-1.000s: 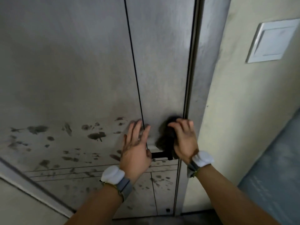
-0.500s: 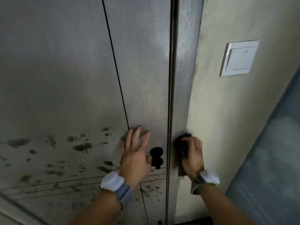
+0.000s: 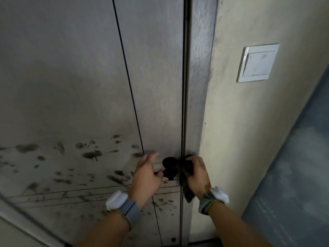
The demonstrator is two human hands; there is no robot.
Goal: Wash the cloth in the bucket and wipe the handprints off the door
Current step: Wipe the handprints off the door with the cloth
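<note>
Head view: the right hand (image 3: 196, 172) clutched a dark, crumpled cloth (image 3: 187, 177) against the door (image 3: 71, 86) edge at 5 o'clock, beside the black handle (image 3: 169, 169). The left hand (image 3: 146, 177) lay open-fingered. Wiping appeared underway; smudged handprints (image 3: 71, 163) at 8 o'clock likely needed leftward strokes.

Seen from above: grey door (image 3: 85, 77) smeared with dark handprints (image 3: 91, 155) across its lower half. Left hand (image 3: 145, 177) beside the black handle (image 3: 169, 169), fingers loosely spread. Right hand (image 3: 196, 174) closed around a dark cloth (image 3: 187, 190), pressed at the door's edge by the frame (image 3: 201, 68). White wall switch (image 3: 257, 63) at right.
</note>
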